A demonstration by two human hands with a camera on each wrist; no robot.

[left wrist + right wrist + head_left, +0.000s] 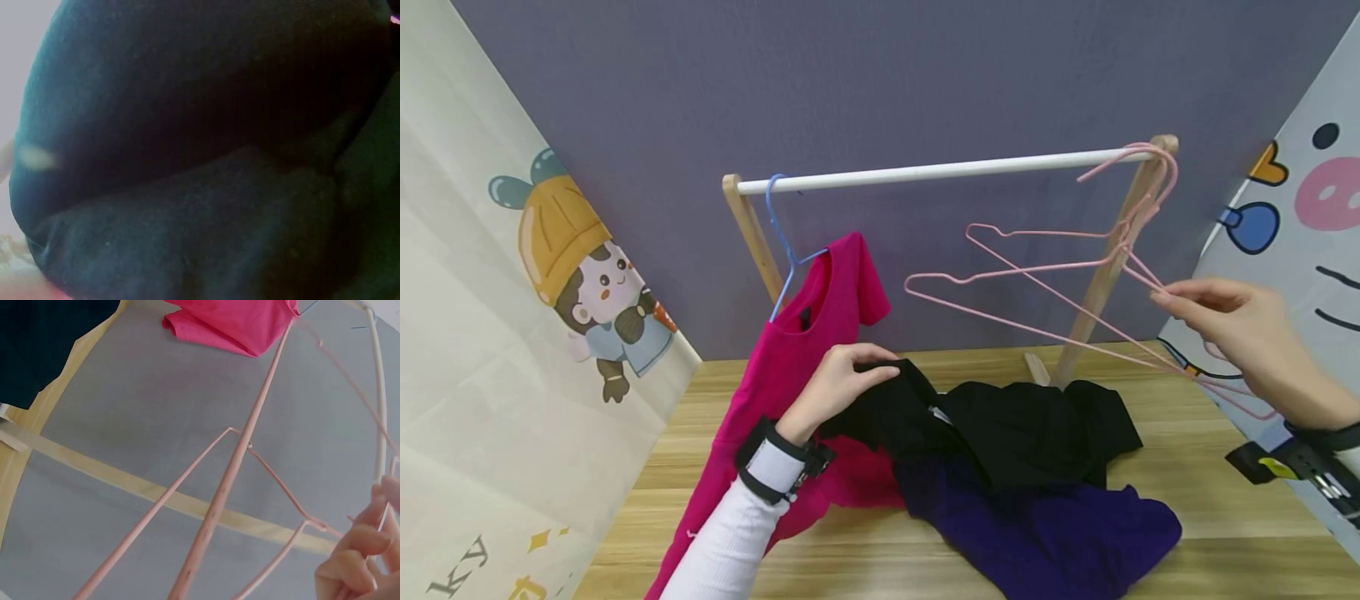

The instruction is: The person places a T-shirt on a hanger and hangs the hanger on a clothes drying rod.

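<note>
My left hand (842,385) pinches the edge of a black short-sleeved shirt (1030,425), lifting that part off the wooden table. Dark cloth fills most of the left wrist view, hiding nearly all of the fingers there. At the right, my right hand (1247,333) pinches the shoulder wire of a pink clothes hanger (1015,273). A second pink hanger (1045,233) is close behind it. Both hooks are at the right end of the white rail (925,172). In the right wrist view the curled fingers (353,556) show at the lower right, beside the pink wires.
From a blue hanger (789,250) on the rail's left end hangs a magenta T-shirt (797,358), slipped off one shoulder of it. A purple garment (1045,533) lies in front of the black shirt. Wooden posts (1093,300) hold the rail before a grey wall.
</note>
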